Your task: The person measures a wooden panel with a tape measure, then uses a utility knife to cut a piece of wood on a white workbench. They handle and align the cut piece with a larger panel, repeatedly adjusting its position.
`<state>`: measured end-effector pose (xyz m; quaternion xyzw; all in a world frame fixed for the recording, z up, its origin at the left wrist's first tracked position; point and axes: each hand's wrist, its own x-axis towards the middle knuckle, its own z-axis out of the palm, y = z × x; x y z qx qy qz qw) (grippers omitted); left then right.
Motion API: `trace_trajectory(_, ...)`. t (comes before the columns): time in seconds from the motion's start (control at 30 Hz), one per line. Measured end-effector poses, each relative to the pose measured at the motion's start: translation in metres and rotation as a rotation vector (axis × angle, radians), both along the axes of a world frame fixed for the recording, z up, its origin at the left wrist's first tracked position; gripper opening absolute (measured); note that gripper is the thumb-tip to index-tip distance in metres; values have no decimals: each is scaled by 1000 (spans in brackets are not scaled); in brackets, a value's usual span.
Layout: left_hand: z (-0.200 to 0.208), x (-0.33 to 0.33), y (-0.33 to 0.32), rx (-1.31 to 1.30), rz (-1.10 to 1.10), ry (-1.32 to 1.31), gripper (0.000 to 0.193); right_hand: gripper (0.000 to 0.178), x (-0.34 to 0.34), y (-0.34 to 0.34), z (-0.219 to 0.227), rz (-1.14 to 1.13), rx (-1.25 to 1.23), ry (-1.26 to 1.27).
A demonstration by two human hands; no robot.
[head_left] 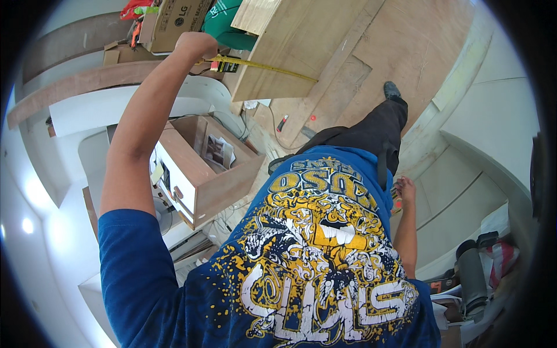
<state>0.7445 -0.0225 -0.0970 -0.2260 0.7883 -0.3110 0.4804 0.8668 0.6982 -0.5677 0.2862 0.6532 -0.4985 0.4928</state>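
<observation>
My left hand [196, 46] is stretched far out at the upper left with its fingers closed on a tape measure. Its yellow blade [267, 67] runs from the hand to the right across a plywood panel [281, 52], ending near the panel's lower right edge. The tape's case is not plainly visible. Low beside my right hip hangs my right hand [405, 190], fingers curled. A small red and yellow bit [398, 204] shows next to it, and I cannot make out what it is.
An open wooden box [212, 174] with papers inside stands left of me. Cardboard boxes [177, 26] and a green bag [223, 26] are behind my left hand. A red cutter [282, 123] and a cable lie on the floor. A grey cylinder [471, 278] stands among clutter at right.
</observation>
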Motion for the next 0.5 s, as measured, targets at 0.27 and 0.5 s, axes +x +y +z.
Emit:
trace_trajectory(0.27, 4, -20, 24, 14, 62, -35, 37, 29, 37, 4, -18, -112, -36, -4)
trace_trajectory(0.5, -6, -26, -4, 2, 69, -28, 37, 28, 62, 1, -23, -189, -21, -58)
